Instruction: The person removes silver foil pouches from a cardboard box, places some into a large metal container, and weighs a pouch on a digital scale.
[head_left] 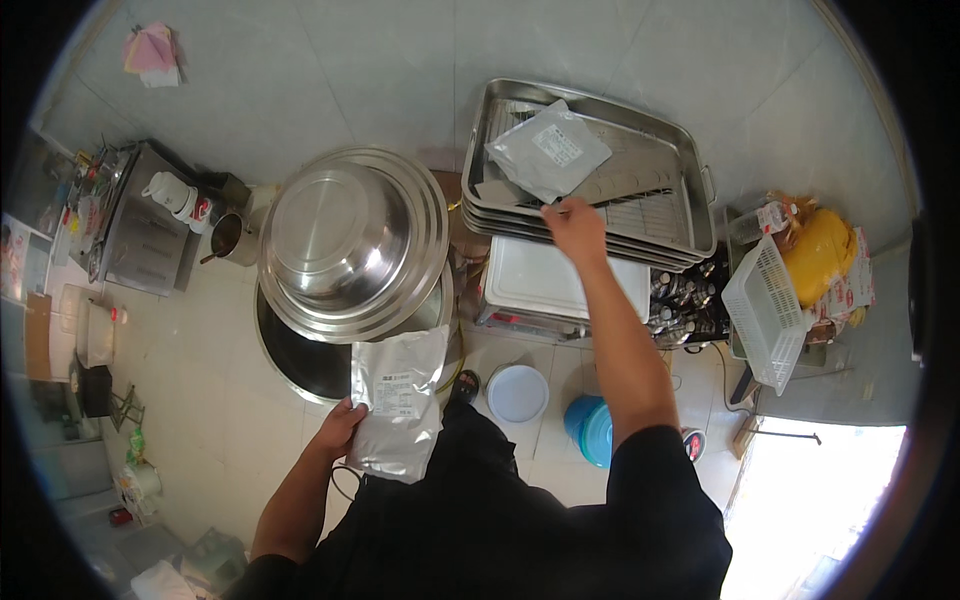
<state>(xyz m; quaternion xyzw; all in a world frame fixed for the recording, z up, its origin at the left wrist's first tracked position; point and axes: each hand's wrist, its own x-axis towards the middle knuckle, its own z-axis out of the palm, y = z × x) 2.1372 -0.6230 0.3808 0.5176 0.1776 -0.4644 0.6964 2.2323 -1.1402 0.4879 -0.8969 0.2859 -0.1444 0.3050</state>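
My left hand (340, 428) is closed on the edge of a large silver foil pouch (400, 420) with a printed panel, held upright in front of my body. My right hand (577, 228) is closed at the near rim of a stack of metal trays (692, 200), its fingers around a small dark thing that I cannot make out. In the top tray, just beyond that hand, another silver foil pouch (550, 150) lies over a grey-brown flat piece (630, 177) and a wire rack (640, 222).
Left of the trays, an upturned steel basin (350, 240) sits over a large pot (300, 365). A white lid (605, 275) lies below the trays. Right are dark bottles (685, 300), a white basket (765, 315) and a yellow bag (820, 258). Buckets (517, 393) stand on the floor.
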